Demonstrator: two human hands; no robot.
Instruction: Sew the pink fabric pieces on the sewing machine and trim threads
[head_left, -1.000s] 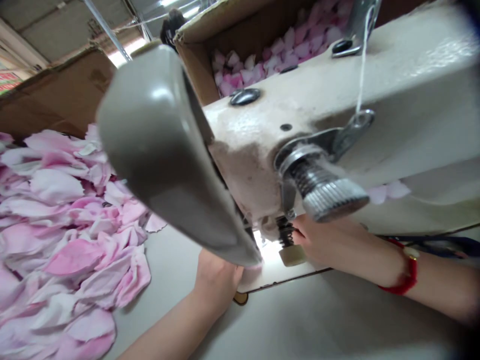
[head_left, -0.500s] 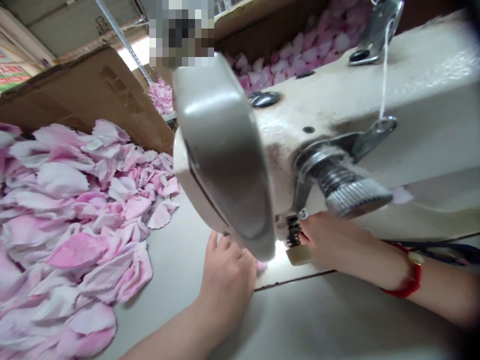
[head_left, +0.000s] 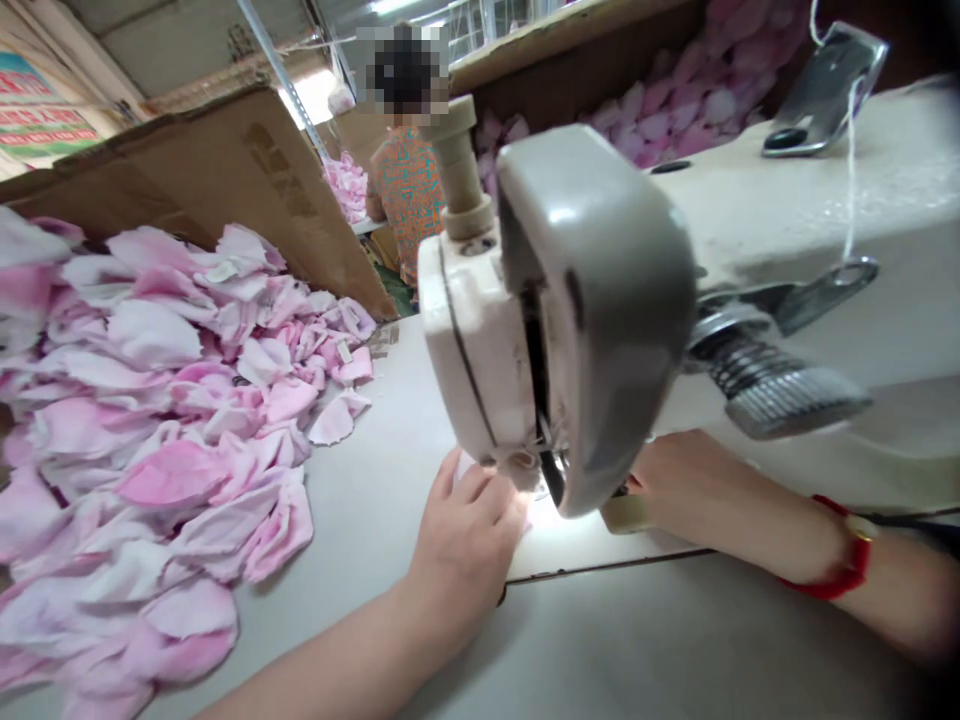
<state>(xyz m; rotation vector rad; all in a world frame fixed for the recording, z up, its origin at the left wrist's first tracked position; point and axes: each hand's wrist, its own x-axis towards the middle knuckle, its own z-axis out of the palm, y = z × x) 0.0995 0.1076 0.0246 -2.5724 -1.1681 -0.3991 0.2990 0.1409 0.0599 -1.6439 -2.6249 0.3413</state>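
Note:
A white industrial sewing machine head (head_left: 570,310) fills the middle and right of my view, its grey face cover turned towards me. My left hand (head_left: 469,530) lies under its front at the needle area, fingers pressing a small pale pink fabric petal (head_left: 517,475) on the lit plate. My right hand (head_left: 675,478) reaches in behind the head, with its fingertips hidden and a red bracelet on the wrist. A large heap of pink-and-white fabric petals (head_left: 172,450) lies on the table to the left of both hands.
The white table top (head_left: 637,630) runs under the machine. A cardboard sheet (head_left: 225,190) stands behind the heap. A box of pink petals (head_left: 675,100) sits beyond the machine. A seated person in a patterned orange shirt (head_left: 409,195) works farther back, with more pink pieces (head_left: 345,185) nearby.
My view has swung, so the machine head sits farther right and the seated person has come into view. My left hand has moved up to the needle area, and its fingers now lie on the fabric.

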